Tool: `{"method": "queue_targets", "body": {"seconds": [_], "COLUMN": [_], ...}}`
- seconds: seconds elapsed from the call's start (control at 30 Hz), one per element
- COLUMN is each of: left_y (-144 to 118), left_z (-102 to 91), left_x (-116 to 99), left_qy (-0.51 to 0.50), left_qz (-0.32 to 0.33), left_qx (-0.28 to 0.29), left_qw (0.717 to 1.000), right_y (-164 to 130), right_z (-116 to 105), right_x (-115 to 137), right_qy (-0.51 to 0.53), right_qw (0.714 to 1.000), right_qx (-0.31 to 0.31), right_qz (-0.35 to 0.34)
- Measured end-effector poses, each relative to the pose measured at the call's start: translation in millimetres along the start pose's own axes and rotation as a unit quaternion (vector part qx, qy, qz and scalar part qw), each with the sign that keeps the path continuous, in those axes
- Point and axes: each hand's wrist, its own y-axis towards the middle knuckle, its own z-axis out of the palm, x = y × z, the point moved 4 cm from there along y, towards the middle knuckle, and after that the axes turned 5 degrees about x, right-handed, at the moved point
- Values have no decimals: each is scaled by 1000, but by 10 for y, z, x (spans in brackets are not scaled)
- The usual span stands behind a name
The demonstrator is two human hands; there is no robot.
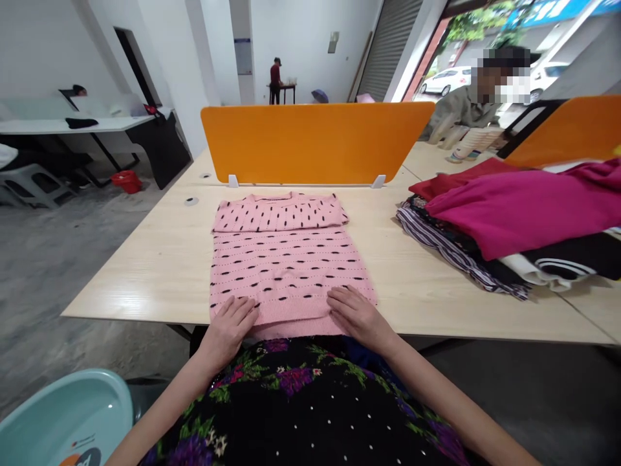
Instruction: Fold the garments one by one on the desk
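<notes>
We have a pink knitted sweater with rows of black dashes (286,262) lying flat on the pale wooden table (160,259), its sleeves already folded across the top so that it forms a neat rectangle reaching from the near table edge toward the orange divider panel (315,142). Our left hand (228,327) rests open, palm down, on the hem at the near left corner, and our right hand (356,314) lies open and flat on the hem at the near right corner; neither grips the knit, the fingers are only spread on it. We judge that we are midway through folding, smoothing the lower edge with the sleeves tucked in, and that the next move calls for pinching both hem corners evenly and lifting them together so the fabric doubles over without skewing. To the right, well apart from the sweater, sits a heap of mixed clothes topped by a magenta garment (524,207). At the lower left, beside us, a pale teal plastic basin (63,414) shows. Beyond the divider another person sits, and a further one stands far back.
</notes>
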Motion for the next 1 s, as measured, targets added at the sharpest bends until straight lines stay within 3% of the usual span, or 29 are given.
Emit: {"method": "queue_targets", "body": {"seconds": [0.2, 0.43, 0.6, 0.73, 0.83, 1.0], "left_y": [-153, -260, -387, -596, -634, -500], "left_z": [-50, -145, -165, -138, -124, -191], "left_x": [7, -13, 58, 286, 395, 450], "left_qy": [31, 6, 63, 99, 85, 28], "left_qz": [33, 48, 54, 4, -8, -18], "left_qx": [-33, -92, 1, 59, 49, -23], "left_qw": [998, 995, 997, 993, 995, 999], "right_y": [-37, 16, -112, -360, -477, -472], "right_z": [-10, -64, -130, -135, -103, -89], "right_x": [24, 48, -79, -287, -380, -401], "right_qy": [-7, 32, 64, 10, -16, -5], "right_qw": [997, 997, 997, 998, 996, 999], "right_qx": [-51, -64, -5, 61, 82, 32], "right_qz": [-59, -35, -31, -14, 10, 25]}}
